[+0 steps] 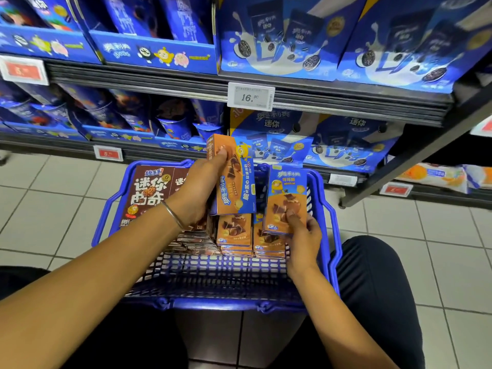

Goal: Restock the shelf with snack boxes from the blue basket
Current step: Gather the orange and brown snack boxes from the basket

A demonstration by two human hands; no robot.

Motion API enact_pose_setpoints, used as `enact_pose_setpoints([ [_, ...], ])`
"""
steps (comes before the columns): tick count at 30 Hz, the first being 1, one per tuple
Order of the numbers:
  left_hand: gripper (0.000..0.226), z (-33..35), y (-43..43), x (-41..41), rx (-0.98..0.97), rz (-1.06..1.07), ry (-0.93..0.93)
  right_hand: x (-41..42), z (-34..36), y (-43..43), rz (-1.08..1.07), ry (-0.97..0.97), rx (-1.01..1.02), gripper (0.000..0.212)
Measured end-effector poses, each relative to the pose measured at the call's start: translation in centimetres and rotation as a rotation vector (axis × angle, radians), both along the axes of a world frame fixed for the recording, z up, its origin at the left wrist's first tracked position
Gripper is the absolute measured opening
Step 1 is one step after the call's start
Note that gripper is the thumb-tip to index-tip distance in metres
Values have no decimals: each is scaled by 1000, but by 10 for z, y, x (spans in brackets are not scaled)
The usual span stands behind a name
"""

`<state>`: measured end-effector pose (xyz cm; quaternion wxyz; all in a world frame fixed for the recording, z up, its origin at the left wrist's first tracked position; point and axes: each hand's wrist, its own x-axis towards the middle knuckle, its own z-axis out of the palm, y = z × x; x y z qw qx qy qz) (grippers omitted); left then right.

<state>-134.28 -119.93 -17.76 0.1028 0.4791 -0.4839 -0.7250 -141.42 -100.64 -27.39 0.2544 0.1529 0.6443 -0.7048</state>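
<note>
Two glossy oblong boxes (235, 182) (286, 198), in left hand (199, 187) and right hand (303, 235).

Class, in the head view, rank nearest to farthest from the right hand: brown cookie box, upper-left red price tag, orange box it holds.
1. Orange box, held in the right hand.
2. Brown cookie box, left side of the basket.
3. Red price tag, far upper left.
</note>
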Motion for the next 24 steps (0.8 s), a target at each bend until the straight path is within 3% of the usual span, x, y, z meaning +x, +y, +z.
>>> enact_pose_setpoints([
  [3,27,-2,-2,1,-132,-44,-39,-5,20,-2,2,-40,-204,27],
  [8,46,-4,3,0,-76,-139,-29,-5,43,-10,130,-36,-420,31],
  [14,59,-11,15,0,-3,-172,51,11,46,-26,293,18,-252,10],
  [20,80,-16,18,2,8,-198,168,19,51,-32,391,88,-195,25],
  [24,52,-16,11,5,-69,-135,177,9,45,-33,431,115,-250,41],
])
